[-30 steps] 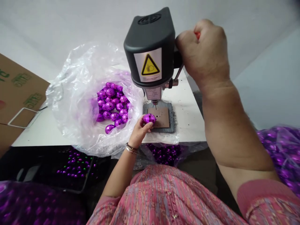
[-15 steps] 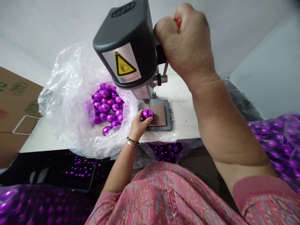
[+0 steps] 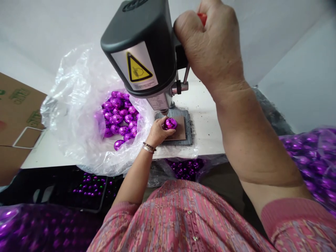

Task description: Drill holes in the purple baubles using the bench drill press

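Observation:
My left hand (image 3: 156,132) pinches a shiny purple faceted ball (image 3: 170,123) and holds it on the brown pad (image 3: 179,131) of the grey base plate (image 3: 188,140), right under the drill tip of a small black bench drill (image 3: 141,49). Up at the drill's right side, my right hand (image 3: 210,45) is closed in a fist round its red-tipped lever (image 3: 201,17). The fingers hide most of the lever.
A clear plastic bag (image 3: 76,115) with several purple balls (image 3: 118,117) lies left of the drill on the white table (image 3: 207,129). A cardboard box (image 3: 15,119) stands far left. More bags of purple balls (image 3: 309,157) sit at right, below the table edge and lower left.
My left hand has brought the purple ball right and further in, onto the pad beneath the drill tip. The view has swung, so the drill sits further left and closer.

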A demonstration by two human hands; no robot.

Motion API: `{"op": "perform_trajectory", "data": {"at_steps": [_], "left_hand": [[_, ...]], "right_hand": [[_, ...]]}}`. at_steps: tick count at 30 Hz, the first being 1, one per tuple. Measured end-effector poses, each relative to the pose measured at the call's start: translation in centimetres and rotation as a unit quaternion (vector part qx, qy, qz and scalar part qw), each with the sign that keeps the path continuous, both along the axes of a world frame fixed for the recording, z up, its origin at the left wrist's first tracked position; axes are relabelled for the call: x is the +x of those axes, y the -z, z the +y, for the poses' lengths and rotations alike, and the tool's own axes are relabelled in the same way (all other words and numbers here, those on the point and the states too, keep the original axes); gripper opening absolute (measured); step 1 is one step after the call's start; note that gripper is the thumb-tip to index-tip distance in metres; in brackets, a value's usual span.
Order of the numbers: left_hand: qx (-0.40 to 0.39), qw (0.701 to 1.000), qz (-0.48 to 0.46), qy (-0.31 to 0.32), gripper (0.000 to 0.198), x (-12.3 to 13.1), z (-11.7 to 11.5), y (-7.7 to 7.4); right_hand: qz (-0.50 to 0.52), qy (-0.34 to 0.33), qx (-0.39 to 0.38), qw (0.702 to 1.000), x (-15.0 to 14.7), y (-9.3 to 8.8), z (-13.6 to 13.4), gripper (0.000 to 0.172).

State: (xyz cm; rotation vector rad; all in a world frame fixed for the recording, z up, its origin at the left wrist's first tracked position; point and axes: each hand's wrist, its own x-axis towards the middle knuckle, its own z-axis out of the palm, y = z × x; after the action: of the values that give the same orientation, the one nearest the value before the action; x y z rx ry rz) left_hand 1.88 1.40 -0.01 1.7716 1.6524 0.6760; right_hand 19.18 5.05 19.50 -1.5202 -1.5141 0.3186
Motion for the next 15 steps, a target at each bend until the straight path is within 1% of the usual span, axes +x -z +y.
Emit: {"op": "perform_trajectory", "data": {"at_steps": [1,4,7,9,11,13,15], "left_hand": [[-0.001,1.000,-0.019,0.003,0.064,-0.1,0.0,0.1],[-0.015,0.998,-0.058,0.001,0.067,-0.1,-0.1,0.5],[-0.028,0.997,-0.075,-0.004,0.070,0.1,-0.2,0.7],[-0.027,0.996,-0.081,-0.003,0.071,0.1,-0.2,0.9],[-0.021,0.996,-0.082,0.007,0.069,0.0,-0.2,1.2],[-0.011,0.996,-0.081,0.020,0.062,-0.1,-0.1,1.4],[-0.002,0.997,-0.078,0.027,0.059,-0.2,-0.1,1.5]], "right_hand": [[0.014,0.000,0.011,1.000,-0.1,0.1,0.1,0.020],[0.062,-0.004,0.046,0.997,-0.3,0.4,0.1,0.033],[0.064,-0.019,0.087,0.994,-0.1,1.1,-0.6,0.038],[0.047,-0.045,0.143,0.988,0.2,2.3,-1.7,0.034],[0.030,-0.078,0.214,0.973,0.6,3.9,-3.1,0.026],[0.000,-0.072,0.260,0.963,0.9,5.7,-4.6,0.024],[-0.037,-0.062,0.277,0.958,1.1,7.3,-5.7,0.020]]}}
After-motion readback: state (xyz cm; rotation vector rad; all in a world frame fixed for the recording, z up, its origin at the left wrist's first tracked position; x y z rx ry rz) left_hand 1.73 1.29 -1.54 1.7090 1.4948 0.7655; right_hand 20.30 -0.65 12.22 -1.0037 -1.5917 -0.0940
